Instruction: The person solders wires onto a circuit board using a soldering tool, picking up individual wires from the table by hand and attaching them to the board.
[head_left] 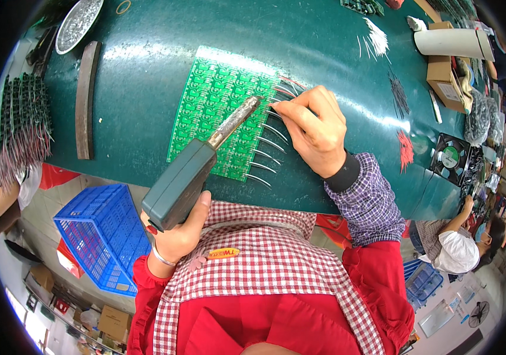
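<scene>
My left hand [183, 235] is wrapped round the grip of a soldering gun [180, 183] with a dark green body and a scorched metal barrel. Its tip reaches the right side of a green circuit board panel [202, 97], which lies flat and carries many repeated small boards. My right hand [318, 131] is closed in a pinch at that same edge, holding a thin wire close to the tip; the fingers hide most of it. Along the panel's right edge, several white wires [272, 144] and a few red wires [288, 83] stick out over the table.
On the dark green table [140, 65] lie bundles of white wires [376, 36], black wires [398, 94] and red wires [405, 149]. A metal bar [87, 100] and round dish [78, 25] are left, a fan [449, 155] right. A blue crate [102, 236] stands below; people work either side.
</scene>
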Action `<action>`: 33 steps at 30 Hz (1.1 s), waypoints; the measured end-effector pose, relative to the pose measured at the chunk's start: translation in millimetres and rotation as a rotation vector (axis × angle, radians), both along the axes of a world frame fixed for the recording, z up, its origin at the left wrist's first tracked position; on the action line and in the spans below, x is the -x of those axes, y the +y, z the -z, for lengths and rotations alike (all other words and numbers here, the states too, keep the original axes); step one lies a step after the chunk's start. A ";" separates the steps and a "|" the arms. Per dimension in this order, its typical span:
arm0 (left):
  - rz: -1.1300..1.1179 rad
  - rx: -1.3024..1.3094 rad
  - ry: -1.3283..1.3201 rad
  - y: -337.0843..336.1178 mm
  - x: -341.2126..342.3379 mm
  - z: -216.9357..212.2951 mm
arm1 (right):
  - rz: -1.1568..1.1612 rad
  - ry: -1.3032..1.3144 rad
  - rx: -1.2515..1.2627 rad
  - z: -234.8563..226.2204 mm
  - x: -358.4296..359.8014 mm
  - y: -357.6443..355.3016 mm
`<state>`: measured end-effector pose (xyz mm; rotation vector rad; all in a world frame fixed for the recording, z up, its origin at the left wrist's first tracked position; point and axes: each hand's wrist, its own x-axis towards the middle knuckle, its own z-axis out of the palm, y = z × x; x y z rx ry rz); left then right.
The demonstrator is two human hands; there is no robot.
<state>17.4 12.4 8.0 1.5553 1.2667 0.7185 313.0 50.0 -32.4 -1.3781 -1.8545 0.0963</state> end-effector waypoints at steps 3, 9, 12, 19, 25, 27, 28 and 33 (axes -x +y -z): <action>0.005 -0.012 -0.010 -0.4 -1.0 -0.1 | 0.009 -0.002 0.009 0.0 0.2 0.0; 0.048 -0.040 -0.006 -0.1 -0.3 1.1 | 0.012 0.001 0.016 1.1 -0.1 0.1; 0.041 -0.043 -0.003 0.2 -1.1 2.4 | 0.014 0.000 0.021 1.0 -0.3 -0.1; 0.092 -0.102 0.050 0.8 1.5 5.1 | 0.019 -0.005 0.022 0.9 -0.1 -0.2; 0.154 -0.261 0.176 -2.3 1.7 7.9 | 0.022 -0.006 0.022 0.5 0.5 0.0; 0.107 -0.190 0.109 -3.8 1.5 6.4 | 0.022 -0.005 0.025 0.3 0.3 -0.1; 0.070 -0.136 0.058 -4.8 1.7 4.8 | 0.023 -0.005 0.027 0.3 0.3 -0.2; 0.016 -0.041 0.003 -4.7 2.0 2.2 | 0.021 -0.005 0.024 0.1 0.4 -0.3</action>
